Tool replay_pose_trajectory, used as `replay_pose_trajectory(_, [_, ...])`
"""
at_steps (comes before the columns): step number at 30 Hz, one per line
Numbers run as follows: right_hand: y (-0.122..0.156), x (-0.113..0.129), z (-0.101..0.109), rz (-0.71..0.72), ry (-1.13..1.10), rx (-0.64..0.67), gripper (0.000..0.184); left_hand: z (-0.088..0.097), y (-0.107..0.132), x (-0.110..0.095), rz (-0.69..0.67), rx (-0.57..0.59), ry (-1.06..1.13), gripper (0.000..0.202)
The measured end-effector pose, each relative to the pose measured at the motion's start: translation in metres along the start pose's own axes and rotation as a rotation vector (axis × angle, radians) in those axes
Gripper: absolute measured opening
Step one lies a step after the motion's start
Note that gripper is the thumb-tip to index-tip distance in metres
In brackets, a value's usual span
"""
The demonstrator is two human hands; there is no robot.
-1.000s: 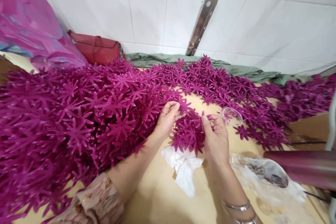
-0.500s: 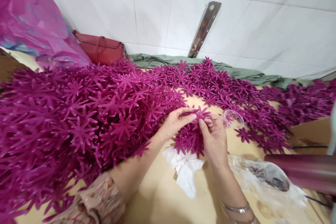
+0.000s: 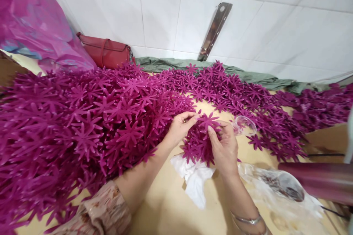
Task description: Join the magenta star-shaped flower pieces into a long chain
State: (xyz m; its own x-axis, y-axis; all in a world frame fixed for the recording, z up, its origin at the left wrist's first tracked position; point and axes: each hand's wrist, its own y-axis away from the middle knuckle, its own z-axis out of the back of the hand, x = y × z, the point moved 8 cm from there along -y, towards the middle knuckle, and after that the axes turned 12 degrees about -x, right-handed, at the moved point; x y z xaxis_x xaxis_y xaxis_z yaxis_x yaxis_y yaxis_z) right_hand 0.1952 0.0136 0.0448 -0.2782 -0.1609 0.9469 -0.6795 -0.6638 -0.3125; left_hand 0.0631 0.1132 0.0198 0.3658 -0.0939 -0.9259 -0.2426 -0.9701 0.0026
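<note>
Between my hands is a magenta flower-shaped piece [image 3: 209, 120] with several narrow petals. My right hand [image 3: 225, 147] pinches it at its lower right edge, thumb on top. My left hand [image 3: 180, 126] is just left of it, thumb and forefinger pressed together near a petal tip; whatever those fingertips hold is too small to make out. Below the hands lies a small heap of the same pieces [image 3: 197, 147]. A crumpled white tissue [image 3: 194, 178] rests on the table [image 3: 162, 198] in front of that heap. The clear cup [image 3: 245, 125] stands beside my right fingers.
A big pile of magenta flower pieces [image 3: 91, 125] fills the left side. Another pile [image 3: 239, 95] runs along the back to the right. A red handbag [image 3: 107, 51] sits by the tiled wall. At right are a clear plastic bag [image 3: 281, 187] and a dark magenta cylinder [image 3: 317, 180].
My left hand has shifted slightly left, its fingertips drawing away from the flower piece's middle. The piece in my right hand has moved a little left and shows more fully.
</note>
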Motion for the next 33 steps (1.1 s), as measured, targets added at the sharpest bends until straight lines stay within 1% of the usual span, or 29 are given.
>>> replay_pose_trajectory(2, [0.000, 0.003, 0.001, 0.019, -0.011, -0.013, 0.023, -0.003, 0.001, 0.001, 0.017, 0.028, 0.004, 0.039])
replay_pose_trajectory(4, [0.000, 0.004, 0.001, 0.034, -0.014, -0.010, 0.023, -0.009, 0.005, 0.003, 0.050, 0.089, 0.007, 0.042])
replay_pose_trajectory(7, [0.001, 0.002, -0.001, 0.055, 0.044, 0.004, 0.026, -0.016, 0.009, 0.002, 0.028, 0.161, -0.033, 0.037])
replay_pose_trajectory(9, [0.002, 0.001, -0.001, 0.061, 0.093, 0.013, 0.027, -0.014, 0.007, -0.001, -0.016, 0.146, -0.063, 0.035])
replay_pose_trajectory(11, [0.002, 0.003, 0.000, 0.072, 0.117, 0.004, 0.027, -0.009, 0.004, -0.003, -0.041, 0.088, -0.070, 0.034])
replay_pose_trajectory(13, [0.001, 0.008, 0.003, 0.106, 0.133, -0.038, 0.023, -0.003, 0.001, -0.003, -0.047, 0.035, -0.070, 0.033])
replay_pose_trajectory(15, [0.000, 0.014, 0.009, 0.154, 0.148, -0.104, 0.019, -0.001, -0.001, -0.002, -0.057, 0.014, -0.085, 0.030])
replay_pose_trajectory(18, [-0.002, 0.022, 0.015, 0.238, 0.172, -0.170, 0.013, -0.005, 0.003, -0.004, -0.111, 0.060, -0.148, 0.027])
replay_pose_trajectory(20, [-0.002, 0.026, 0.016, 0.296, 0.189, -0.172, 0.012, -0.011, 0.007, -0.006, -0.139, 0.115, -0.175, 0.034])
replay_pose_trajectory(22, [-0.001, 0.029, 0.015, 0.348, 0.220, -0.158, 0.014, -0.014, 0.010, -0.011, -0.157, 0.145, -0.173, 0.041])
replay_pose_trajectory(24, [0.001, 0.033, 0.014, 0.390, 0.252, -0.155, 0.015, -0.013, 0.011, -0.017, -0.189, 0.130, -0.150, 0.038])
replay_pose_trajectory(27, [0.004, 0.039, 0.010, 0.440, 0.278, -0.158, 0.013, -0.011, 0.010, -0.023, -0.225, 0.101, -0.120, 0.026])
replay_pose_trajectory(29, [0.006, 0.042, 0.007, 0.486, 0.307, -0.163, 0.015, -0.013, 0.010, -0.020, -0.216, 0.142, -0.095, 0.024])
replay_pose_trajectory(31, [0.008, 0.045, 0.004, 0.542, 0.359, -0.164, 0.018, -0.019, 0.013, -0.015, -0.197, 0.220, -0.055, 0.023])
replay_pose_trajectory(33, [0.008, 0.046, 0.004, 0.573, 0.417, -0.178, 0.019, -0.024, 0.016, -0.009, -0.169, 0.295, -0.022, 0.026])
